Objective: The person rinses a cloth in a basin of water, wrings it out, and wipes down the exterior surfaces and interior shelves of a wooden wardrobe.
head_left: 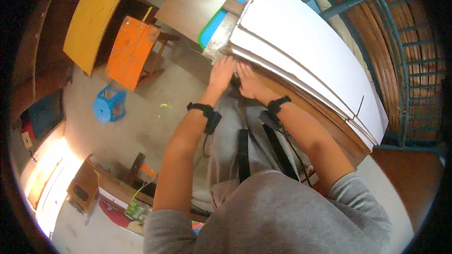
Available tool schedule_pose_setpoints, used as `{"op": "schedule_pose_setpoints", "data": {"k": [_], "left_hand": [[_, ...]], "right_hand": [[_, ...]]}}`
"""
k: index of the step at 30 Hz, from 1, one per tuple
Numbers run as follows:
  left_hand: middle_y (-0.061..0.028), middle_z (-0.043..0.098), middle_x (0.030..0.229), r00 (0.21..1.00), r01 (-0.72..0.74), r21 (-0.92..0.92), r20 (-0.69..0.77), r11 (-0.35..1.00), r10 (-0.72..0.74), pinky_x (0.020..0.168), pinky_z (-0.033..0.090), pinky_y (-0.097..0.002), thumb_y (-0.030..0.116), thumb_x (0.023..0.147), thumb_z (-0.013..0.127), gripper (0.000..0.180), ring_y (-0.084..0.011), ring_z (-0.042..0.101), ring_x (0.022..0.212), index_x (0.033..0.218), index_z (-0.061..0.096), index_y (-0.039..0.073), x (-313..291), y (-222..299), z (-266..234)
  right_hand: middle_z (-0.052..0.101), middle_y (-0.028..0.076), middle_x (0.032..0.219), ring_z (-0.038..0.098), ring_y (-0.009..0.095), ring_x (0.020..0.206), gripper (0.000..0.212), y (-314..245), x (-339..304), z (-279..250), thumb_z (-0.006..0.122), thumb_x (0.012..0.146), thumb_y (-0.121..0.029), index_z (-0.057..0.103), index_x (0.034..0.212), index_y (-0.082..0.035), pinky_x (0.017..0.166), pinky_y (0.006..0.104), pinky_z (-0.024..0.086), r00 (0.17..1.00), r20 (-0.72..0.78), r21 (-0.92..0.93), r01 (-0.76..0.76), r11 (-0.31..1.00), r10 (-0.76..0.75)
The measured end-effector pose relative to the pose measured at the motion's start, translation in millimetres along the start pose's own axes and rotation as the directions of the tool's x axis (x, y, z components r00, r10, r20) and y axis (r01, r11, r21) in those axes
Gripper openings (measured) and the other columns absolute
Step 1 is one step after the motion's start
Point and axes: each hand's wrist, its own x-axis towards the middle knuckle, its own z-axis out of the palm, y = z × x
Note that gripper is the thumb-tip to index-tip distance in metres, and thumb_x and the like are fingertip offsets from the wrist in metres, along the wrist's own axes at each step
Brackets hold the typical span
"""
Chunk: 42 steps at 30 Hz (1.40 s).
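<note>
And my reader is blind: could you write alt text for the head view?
A person's left hand and right hand sit close together by a corner of stacked white sheets; any grip is unclear. At left are an orange table, a yellow table and a blue stool.

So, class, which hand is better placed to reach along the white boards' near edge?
Probably the right hand: it's nearer that side of the white boards, with the left hand farther left.
</note>
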Motion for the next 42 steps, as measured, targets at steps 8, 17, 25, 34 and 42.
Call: {"op": "schedule_pose_setpoints", "data": {"k": [8, 17, 25, 34, 42], "left_hand": [[-0.0101, 0.060, 0.109, 0.935, 0.349, -0.047, -0.047, 0.936, -0.351, 0.086, 0.041, -0.0388, 0.009, 0.079, 0.053, 0.026, -0.0251, 0.054, 0.105, 0.104, 0.059, 0.009, -14.1, -30.3, -25.8], [-0.0252, 0.056, 0.109, 0.505, 0.752, -0.500, 0.017, 0.430, -0.863, 0.085, 0.043, -0.0451, 0.034, 0.084, 0.056, 0.041, -0.0384, 0.054, 0.100, 0.105, 0.058, 0.000, -315.8, -51.9, 37.3], [-0.0191, 0.059, 0.109, -0.065, 0.097, -0.774, 0.622, -0.626, -0.780, 0.081, 0.045, -0.0438, 0.033, 0.088, 0.051, 0.049, -0.0339, 0.058, 0.095, 0.124, 0.045, 0.000, -554.4, 137.7, 146.6], [-0.0156, 0.062, 0.101, -0.534, -0.286, -0.676, 0.701, -0.680, -0.473, 0.073, 0.048, -0.0396, 0.045, 0.081, 0.057, 0.051, -0.0276, 0.061, 0.089, 0.104, 0.059, -0.001, -663.3, 307.9, 315.3], [-0.0123, 0.063, 0.096, -0.357, -0.740, -0.626, 0.676, -0.246, -0.645, 0.072, 0.051, -0.0373, 0.034, 0.091, 0.042, 0.039, -0.0259, 0.062, 0.083, 0.111, 0.056, 0.003, -748.5, 228.1, 251.8]], "right_hand": [[0.029, 0.022, 0.141, 0.027, 0.034, 0.132, 0.056, -21.0, 1.8, -34.9, 0.046, 0.080, -0.010, 0.034, 0.134, 0.002, 0.110, 0.0367, 0.023, 0.974, -0.108, 0.209, 0.217, 0.953, -0.198], [0.063, 0.020, 0.097, 0.060, 0.037, 0.087, 0.030, 16.4, -73.9, -28.0, 0.045, 0.084, -0.017, 0.062, 0.107, -0.006, 0.077, 0.0438, 0.047, 0.971, 0.172, -0.241, 0.205, 0.949, -0.166], [0.065, 0.017, 0.097, 0.063, 0.027, 0.090, 0.033, -0.7, -60.4, 13.3, 0.048, 0.086, -0.022, 0.060, 0.109, -0.002, 0.077, 0.0358, 0.049, 0.899, 0.302, -0.134, 0.369, 0.920, -0.316], [0.064, 0.011, 0.091, 0.062, 0.027, 0.078, 0.027, -72.2, 41.8, 48.5, 0.050, 0.088, -0.023, 0.057, 0.105, -0.003, 0.063, 0.0352, 0.050, 0.609, 0.765, 0.153, 0.146, 0.977, -0.211], [0.063, 0.009, 0.089, 0.062, 0.020, 0.076, 0.030, -365.5, 112.5, 105.3, 0.051, 0.089, -0.022, 0.055, 0.111, -0.001, 0.058, 0.0306, 0.050, 0.837, 0.479, 0.130, 0.232, 0.964, -0.266]]}}
